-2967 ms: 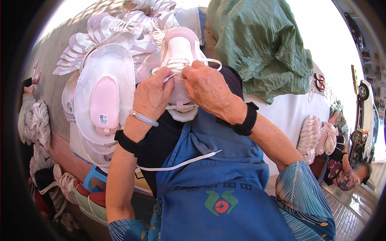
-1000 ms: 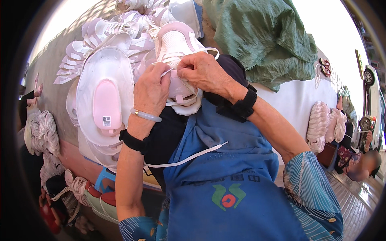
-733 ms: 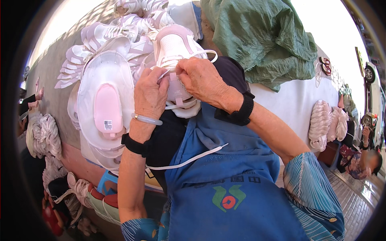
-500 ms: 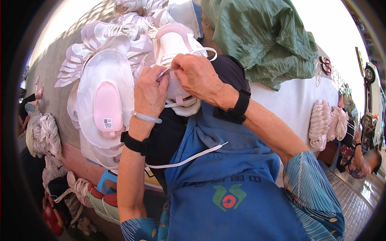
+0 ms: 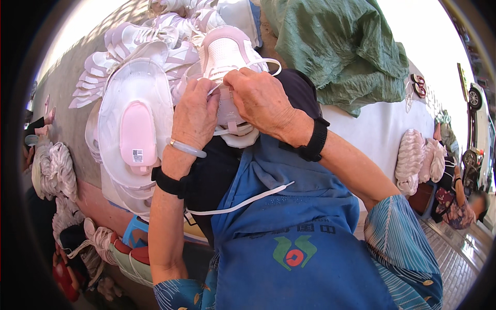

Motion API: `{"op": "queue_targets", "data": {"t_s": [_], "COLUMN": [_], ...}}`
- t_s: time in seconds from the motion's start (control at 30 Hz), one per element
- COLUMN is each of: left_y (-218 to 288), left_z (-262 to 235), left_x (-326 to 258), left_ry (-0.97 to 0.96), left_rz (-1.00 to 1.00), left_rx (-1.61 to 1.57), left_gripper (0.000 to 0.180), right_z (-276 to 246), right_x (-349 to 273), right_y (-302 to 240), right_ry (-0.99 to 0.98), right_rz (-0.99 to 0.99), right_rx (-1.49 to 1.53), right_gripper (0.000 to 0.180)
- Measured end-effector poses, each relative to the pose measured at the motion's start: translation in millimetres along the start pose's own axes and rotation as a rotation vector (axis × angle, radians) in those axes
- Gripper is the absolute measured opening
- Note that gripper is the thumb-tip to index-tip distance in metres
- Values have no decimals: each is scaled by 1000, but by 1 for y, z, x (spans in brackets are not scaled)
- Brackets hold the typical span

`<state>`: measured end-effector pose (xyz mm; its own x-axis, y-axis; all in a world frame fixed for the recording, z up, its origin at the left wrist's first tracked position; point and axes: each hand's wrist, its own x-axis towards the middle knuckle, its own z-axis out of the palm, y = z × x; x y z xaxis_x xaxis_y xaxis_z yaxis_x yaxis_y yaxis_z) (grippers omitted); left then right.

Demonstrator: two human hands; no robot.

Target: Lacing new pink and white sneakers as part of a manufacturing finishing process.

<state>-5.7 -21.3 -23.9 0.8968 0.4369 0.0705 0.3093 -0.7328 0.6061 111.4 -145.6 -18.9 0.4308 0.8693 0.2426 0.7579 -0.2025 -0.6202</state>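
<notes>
A white and pale pink sneaker upper (image 5: 224, 49) rests on my lap, its toe pointing away from me. My left hand (image 5: 195, 112) pinches a white shoelace (image 5: 213, 89) at the left side of the tongue (image 5: 228, 109). On the other side, my right hand (image 5: 261, 101) is closed at the eyelets, its fingertips bent over the lace area; what lies between them is hidden. One loop of lace arches out to the right above my right hand. A long lace end (image 5: 237, 210) trails across my blue apron (image 5: 289, 227).
To the left stands a stack of clear plastic trays (image 5: 111, 113) with a pink tongue piece (image 5: 138, 135) on top. Rows of sneaker uppers (image 5: 95, 77) lie beyond it. A green sack (image 5: 341, 51) is at the far right, and bundled uppers (image 5: 409, 160) sit right. People sit at both sides.
My right hand and wrist have shifted slightly to the right. The left hand stays at the lace, and the sneaker upper has barely moved.
</notes>
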Motion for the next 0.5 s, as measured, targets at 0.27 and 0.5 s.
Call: {"op": "queue_targets", "data": {"t_s": [0.27,0.5], "left_y": [7,12], "left_z": [-1,-2], "left_x": [-3,3], "left_ry": [65,-28], "left_rz": [0,6], "left_rx": [34,263], "left_gripper": [11,12], "right_z": [6,5], "right_x": [4,2], "right_y": [4,3], "right_ry": [0,2], "right_rz": [-13,-16], "right_rx": [-9,-24], "right_gripper": [11,8]}}
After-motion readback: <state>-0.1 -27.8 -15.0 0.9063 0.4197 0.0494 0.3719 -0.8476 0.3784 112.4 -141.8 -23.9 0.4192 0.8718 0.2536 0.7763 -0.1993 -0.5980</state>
